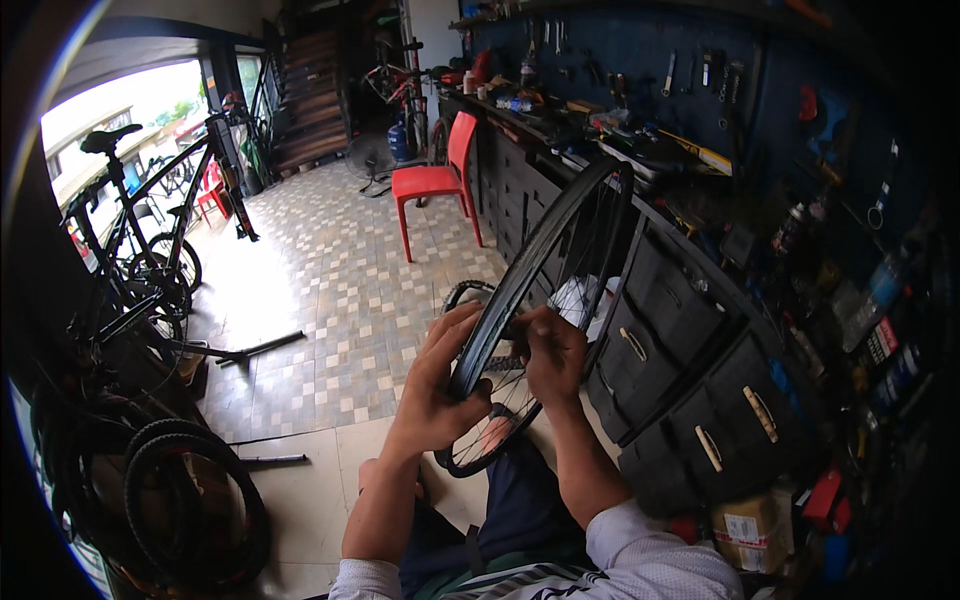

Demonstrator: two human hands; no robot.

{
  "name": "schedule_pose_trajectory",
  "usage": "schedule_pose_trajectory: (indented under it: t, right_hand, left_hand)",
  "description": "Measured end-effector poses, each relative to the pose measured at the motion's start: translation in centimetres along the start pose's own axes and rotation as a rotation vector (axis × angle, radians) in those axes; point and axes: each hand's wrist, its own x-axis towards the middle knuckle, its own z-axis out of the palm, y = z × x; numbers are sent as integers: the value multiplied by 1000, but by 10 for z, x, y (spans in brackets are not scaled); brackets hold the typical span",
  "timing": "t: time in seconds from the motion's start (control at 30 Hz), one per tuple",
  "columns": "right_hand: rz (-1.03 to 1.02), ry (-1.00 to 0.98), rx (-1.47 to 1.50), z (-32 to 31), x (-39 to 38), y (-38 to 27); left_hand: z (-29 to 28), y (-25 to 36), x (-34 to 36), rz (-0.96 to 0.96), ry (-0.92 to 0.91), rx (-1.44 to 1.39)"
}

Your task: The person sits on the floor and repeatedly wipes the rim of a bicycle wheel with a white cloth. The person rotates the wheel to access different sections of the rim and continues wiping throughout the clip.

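A black bicycle wheel [540, 238] with thin spokes stands upright and tilted in front of me, its outer channel facing me and no knobby tread showing on it. My left hand [440, 385] is wrapped round the near left side of the rim, thumb low and fingers over the edge. On the other side, my right hand [552, 352] has its fingers curled in against the rim; its fingertips are partly hidden. Behind the wheel, part of a knobby tyre [455, 293] shows near the floor.
To my right runs a dark drawer cabinet [650, 345] under a cluttered workbench, with wrenches [669, 75] on the wall. A red chair [435, 180] stands ahead. Bicycles [150, 215] are at left, loose tyres [195, 500] at lower left, a cardboard box [750, 530] at lower right.
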Motion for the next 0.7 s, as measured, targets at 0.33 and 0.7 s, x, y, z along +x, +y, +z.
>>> schedule_pose_trajectory:
  t: [0.33, 0.7]
  right_hand:
    - [-118, -66, -98, 7, -5, -12]
    - [-158, -183, -109, 2, 4, -18]
  left_hand:
    - [2, 2, -5, -22, 28, 43]
    - [-3, 5, -3, -24, 11, -15]
